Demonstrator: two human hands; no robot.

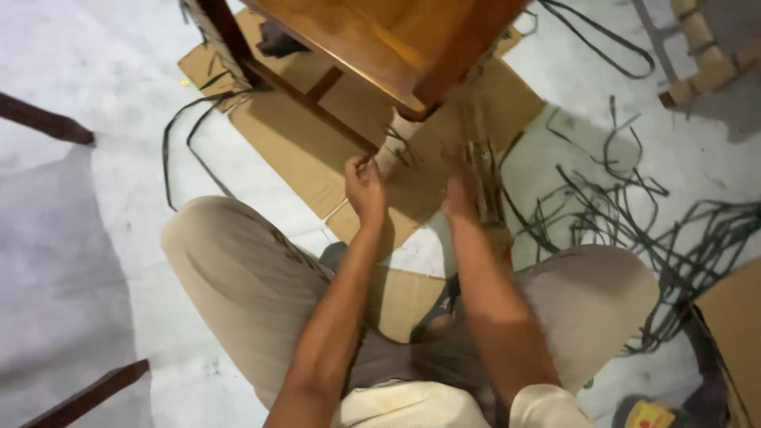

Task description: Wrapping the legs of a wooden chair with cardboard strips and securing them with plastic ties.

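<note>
You sit on a pale floor (119, 119) with knees apart in beige trousers (238, 269), both bare arms stretched toward twelve o'clock, where a wooden chair (380, 40) tilts above you. Your left hand (365, 186) is nearly closed, fingertips pinched on a thin dark strip at the foot of the chair's pale wrapped leg (394, 143), which stands just at one o'clock from that hand. Your right hand (460, 194) is blurred; it sits against a bundle of dark strips (479, 158) hanging down from the chair's front corner, and you cannot tell how far its fingers are closed or whether they have hold of the strands. The two hands are near each other, the wrapped leg between them and slightly above. Flattened brown cardboard (293, 135) lies under the chair and runs down toward your lap. At three o'clock a loose tangle of dark strips (634, 214) spreads across the floor, well apart from your hands. At five o'clock the edge of a cardboard box (733, 325) enters the frame. At ten o'clock a dark wooden bar (43, 119) crosses the floor.
</note>
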